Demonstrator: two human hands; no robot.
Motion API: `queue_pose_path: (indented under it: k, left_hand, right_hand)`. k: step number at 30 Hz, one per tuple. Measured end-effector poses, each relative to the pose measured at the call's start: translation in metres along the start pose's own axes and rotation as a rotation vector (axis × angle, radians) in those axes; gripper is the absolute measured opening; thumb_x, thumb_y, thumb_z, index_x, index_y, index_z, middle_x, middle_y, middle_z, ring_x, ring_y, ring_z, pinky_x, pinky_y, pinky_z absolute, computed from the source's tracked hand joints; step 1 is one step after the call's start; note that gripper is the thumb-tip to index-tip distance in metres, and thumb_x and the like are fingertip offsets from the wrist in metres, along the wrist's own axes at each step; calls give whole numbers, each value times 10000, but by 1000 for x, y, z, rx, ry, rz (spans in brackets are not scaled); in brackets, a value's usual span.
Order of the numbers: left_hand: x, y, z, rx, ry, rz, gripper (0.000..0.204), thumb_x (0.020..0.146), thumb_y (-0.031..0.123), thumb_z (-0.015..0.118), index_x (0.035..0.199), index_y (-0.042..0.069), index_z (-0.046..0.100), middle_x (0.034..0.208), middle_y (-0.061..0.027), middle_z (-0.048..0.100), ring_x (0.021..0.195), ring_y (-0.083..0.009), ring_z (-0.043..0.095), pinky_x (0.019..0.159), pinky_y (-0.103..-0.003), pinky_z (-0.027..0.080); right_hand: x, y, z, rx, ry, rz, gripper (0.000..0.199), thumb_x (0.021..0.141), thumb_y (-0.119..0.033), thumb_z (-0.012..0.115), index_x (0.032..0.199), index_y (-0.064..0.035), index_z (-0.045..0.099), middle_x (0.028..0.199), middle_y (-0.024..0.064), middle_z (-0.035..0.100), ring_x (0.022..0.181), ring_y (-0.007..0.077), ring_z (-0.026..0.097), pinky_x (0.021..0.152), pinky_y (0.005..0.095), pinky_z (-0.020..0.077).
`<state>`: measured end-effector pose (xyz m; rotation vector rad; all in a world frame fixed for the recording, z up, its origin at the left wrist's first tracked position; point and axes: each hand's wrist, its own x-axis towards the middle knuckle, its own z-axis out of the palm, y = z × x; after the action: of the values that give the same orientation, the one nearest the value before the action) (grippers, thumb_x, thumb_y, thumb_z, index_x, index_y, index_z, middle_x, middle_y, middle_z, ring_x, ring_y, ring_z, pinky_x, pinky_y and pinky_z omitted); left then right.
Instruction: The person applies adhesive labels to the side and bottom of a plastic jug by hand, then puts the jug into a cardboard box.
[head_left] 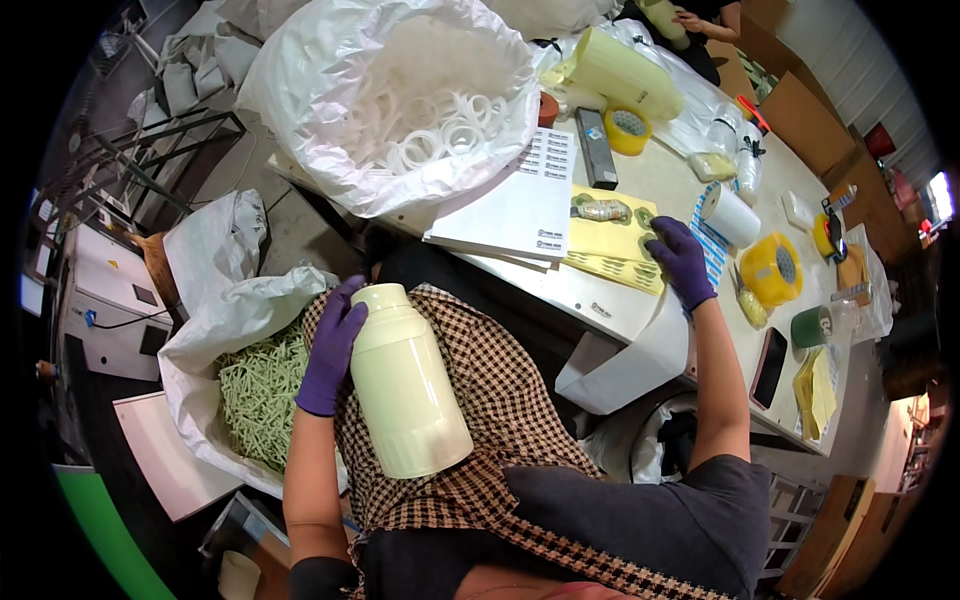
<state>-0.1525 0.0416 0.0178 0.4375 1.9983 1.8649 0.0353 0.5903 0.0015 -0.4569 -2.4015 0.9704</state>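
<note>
Left of the pale bottle (408, 385) sits a white bag of green sticks (262, 392), too many to count, and the left hand (332, 350) in a purple glove is wrapped around the bottle's top part, holding the one bottle on the person's lap with its cap toward the surface (600, 290) and its bottom toward the person. Up and to the right of the bottle, the right hand (680, 258) rests fingers-down on the yellow sticker sheets (618, 245) on the surface, pressing a sticker and gripping nothing. Right of that hand stand three yellow tape rolls (770, 270) and one white roll (730, 215).
</note>
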Motion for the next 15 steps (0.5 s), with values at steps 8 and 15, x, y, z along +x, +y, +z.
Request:
queue_pose_path:
  k: [8,15]
  left_hand:
    - [13,53,8,812,110,581,542,882,105,735,1393,41,565,1440,-177,563,1337,-343,528,1150,-422,374]
    - [33,101,123,965,-313,901,457,897,237,710,1321,86,630,1323,-124,645,1288,-305,569,1187,-516,325]
  right_hand:
    - [22,-3,6,-188,-3,35,331,828,-275,784,1061,-40,769,996,160,726,905,312,710,818,384,554]
    - [4,-2,14,82,49,146,343,836,-234,805,1111,-34,753,1086,138,747,927,243,731,849,336,563]
